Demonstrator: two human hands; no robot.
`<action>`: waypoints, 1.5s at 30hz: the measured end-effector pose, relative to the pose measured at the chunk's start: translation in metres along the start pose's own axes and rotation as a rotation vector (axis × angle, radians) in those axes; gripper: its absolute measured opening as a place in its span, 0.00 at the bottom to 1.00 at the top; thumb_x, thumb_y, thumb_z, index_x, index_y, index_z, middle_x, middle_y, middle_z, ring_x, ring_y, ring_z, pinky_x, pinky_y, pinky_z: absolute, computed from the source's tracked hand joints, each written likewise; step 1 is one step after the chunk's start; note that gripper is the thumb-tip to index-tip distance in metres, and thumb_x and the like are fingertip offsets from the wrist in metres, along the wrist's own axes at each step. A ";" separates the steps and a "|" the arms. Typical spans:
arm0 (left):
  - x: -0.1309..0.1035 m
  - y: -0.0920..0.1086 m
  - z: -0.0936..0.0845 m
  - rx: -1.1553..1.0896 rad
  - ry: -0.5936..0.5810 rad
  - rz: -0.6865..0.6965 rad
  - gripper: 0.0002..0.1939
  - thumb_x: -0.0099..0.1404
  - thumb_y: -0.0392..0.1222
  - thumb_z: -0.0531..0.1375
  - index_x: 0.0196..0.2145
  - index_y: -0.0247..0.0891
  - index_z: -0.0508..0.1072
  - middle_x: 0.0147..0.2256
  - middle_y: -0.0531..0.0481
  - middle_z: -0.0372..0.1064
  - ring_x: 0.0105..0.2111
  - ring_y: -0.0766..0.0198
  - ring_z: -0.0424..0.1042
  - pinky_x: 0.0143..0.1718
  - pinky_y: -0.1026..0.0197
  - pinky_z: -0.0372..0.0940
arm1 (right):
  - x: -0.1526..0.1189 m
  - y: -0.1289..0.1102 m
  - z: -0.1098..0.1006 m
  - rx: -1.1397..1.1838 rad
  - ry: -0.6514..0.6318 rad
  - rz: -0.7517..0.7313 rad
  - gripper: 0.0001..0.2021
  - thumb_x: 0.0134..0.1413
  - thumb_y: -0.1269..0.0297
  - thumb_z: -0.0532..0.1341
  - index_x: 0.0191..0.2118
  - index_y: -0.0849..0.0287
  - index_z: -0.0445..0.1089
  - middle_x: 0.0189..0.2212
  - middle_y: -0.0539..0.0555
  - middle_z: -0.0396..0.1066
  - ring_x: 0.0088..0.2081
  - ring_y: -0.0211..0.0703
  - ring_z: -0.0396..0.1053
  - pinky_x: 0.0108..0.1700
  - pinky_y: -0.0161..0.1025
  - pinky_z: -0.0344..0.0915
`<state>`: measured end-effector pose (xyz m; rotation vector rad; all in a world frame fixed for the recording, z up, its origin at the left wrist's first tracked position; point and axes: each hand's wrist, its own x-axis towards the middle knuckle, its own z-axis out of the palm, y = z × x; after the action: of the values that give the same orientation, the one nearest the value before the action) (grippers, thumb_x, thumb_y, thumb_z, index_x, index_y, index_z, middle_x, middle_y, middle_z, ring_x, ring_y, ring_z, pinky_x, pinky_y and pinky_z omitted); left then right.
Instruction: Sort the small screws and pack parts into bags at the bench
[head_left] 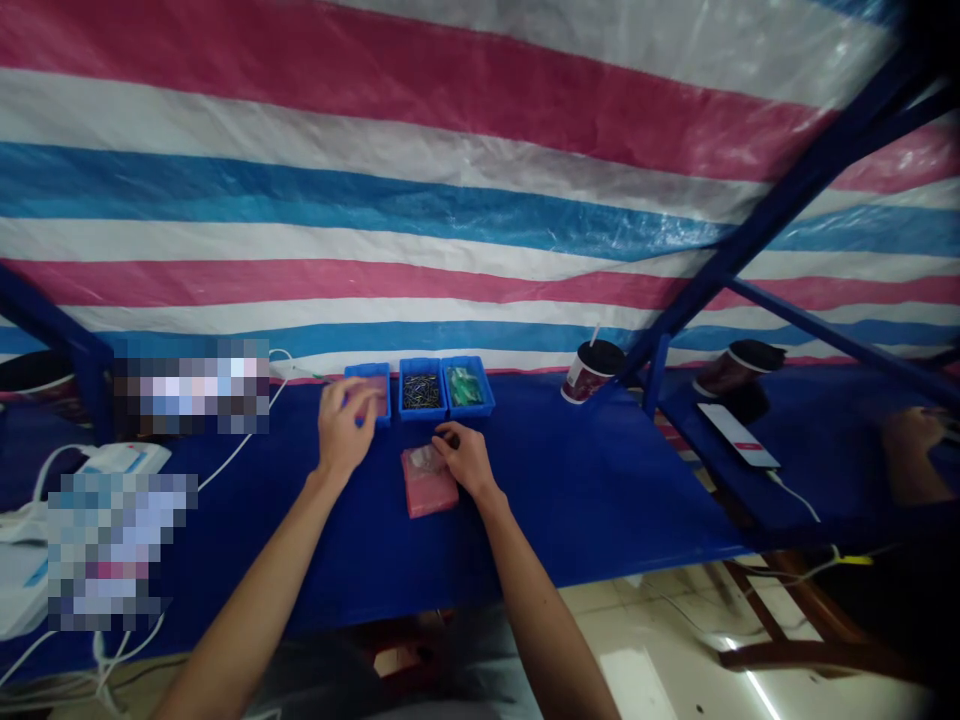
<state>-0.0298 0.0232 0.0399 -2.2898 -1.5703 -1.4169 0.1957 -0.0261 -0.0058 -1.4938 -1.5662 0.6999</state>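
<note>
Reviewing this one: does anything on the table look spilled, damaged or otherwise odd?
Nothing looks spilled or damaged: the small metal pieces sit inside the middle blue tray, and the pink stack lies by the right hand. The one oddity is two mosaic patches at the left, whose coarse squares hide what is there.

I'd call this a makeshift workshop: striped red, white and blue plastic sheeting (450,240) behind a blue-covered bench (570,490), where a small blue plastic bin (423,413) holds thin metal pieces (421,391).
</note>
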 end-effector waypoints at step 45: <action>-0.051 0.030 0.016 -0.836 -0.537 -0.469 0.20 0.63 0.54 0.63 0.39 0.32 0.76 0.29 0.50 0.72 0.28 0.63 0.66 0.30 0.64 0.59 | -0.007 -0.023 0.000 0.644 -0.270 0.071 0.20 0.52 0.47 0.66 0.31 0.62 0.72 0.26 0.50 0.68 0.26 0.36 0.61 0.29 0.33 0.59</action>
<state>-0.0015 -0.0213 0.0090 -3.1139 -2.0402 -1.9763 0.1837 -0.0362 0.0125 -1.0005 -1.2961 1.3422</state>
